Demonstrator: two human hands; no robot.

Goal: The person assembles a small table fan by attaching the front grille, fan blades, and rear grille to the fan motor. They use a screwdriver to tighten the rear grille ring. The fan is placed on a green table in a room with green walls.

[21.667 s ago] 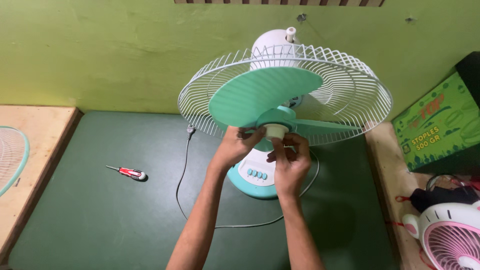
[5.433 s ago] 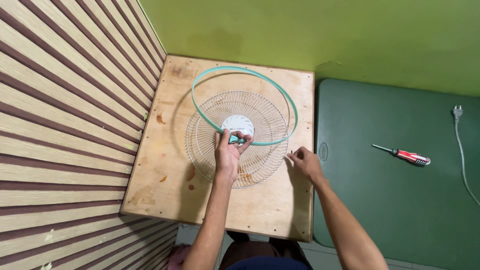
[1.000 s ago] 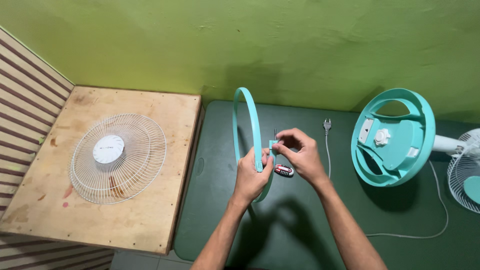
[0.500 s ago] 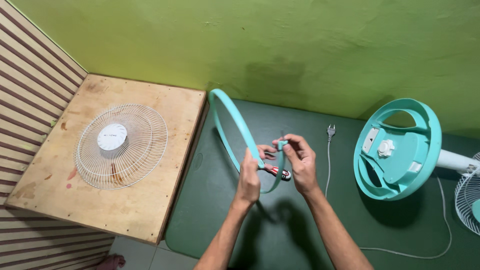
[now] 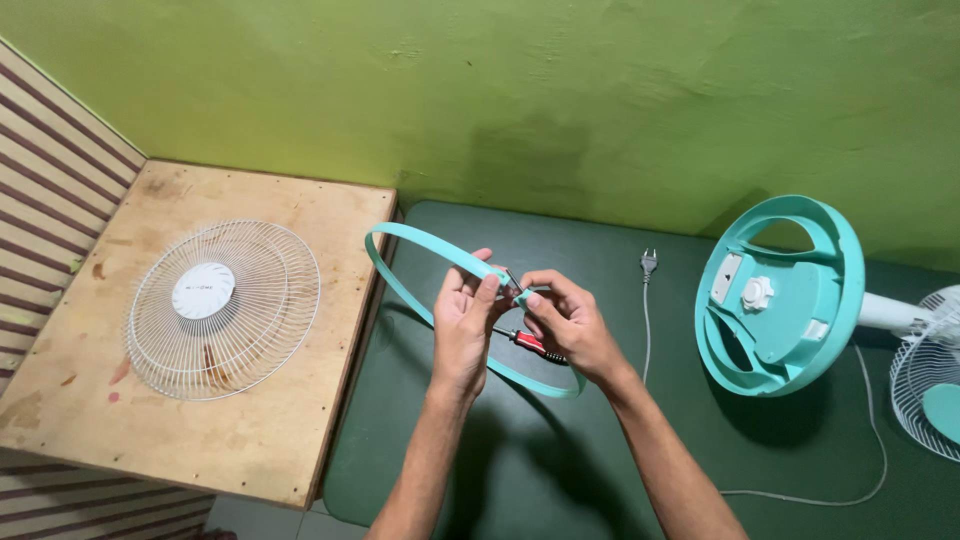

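Ring (image 5: 420,262), the teal band off the fan guard, hangs tilted above the green mat (image 5: 560,480), pinched in my left hand (image 5: 465,325) where its ends meet, so the joint faces me. My right hand (image 5: 565,320) closes its fingertips on the small clip there. A red screwdriver (image 5: 530,343) lies just beneath. The wire guard (image 5: 225,310) rests well apart on the wooden board (image 5: 250,460); the fan base (image 5: 775,295) lies tipped to my right, leaving open mat between.
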